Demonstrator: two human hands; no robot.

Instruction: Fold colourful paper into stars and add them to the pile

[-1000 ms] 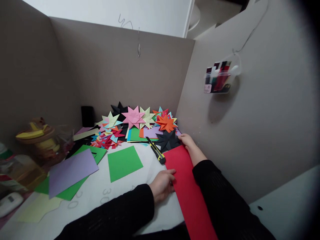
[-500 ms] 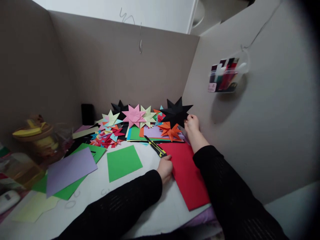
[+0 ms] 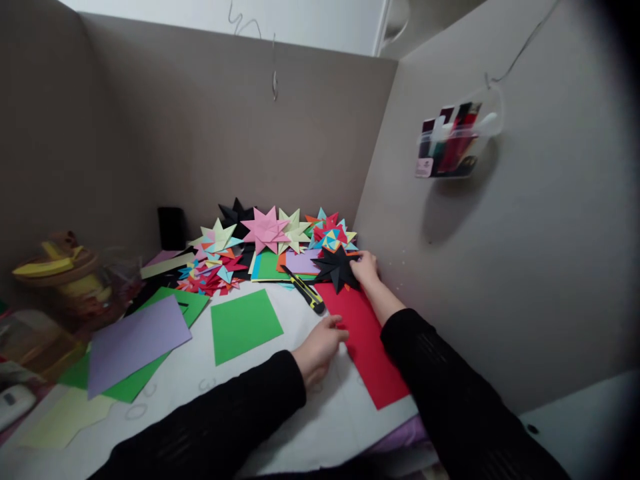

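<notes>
Fingertips of the right hand (image 3: 366, 267) pinch a black star (image 3: 336, 267), setting it at twelve o'clock of the red sheet (image 3: 367, 340). Left hand (image 3: 320, 347), fingers loosely spread, steadies that sheet's nine o'clock edge; cutter (image 3: 305, 291) nearby.

Open tabletop (image 3: 320, 407) lies at 6 o'clock, between the green square (image 3: 245, 325) and the red sheet (image 3: 367, 340). At 12 o'clock the heap of paper stars (image 3: 273, 240) blocks passage to the back partition (image 3: 225, 133). The cutter knife (image 3: 304, 291) lies across the gap before it. At 3 o'clock the side wall (image 3: 500, 267) closes the way; at 9 o'clock loose sheets (image 3: 135, 340) cover the surface.
</notes>
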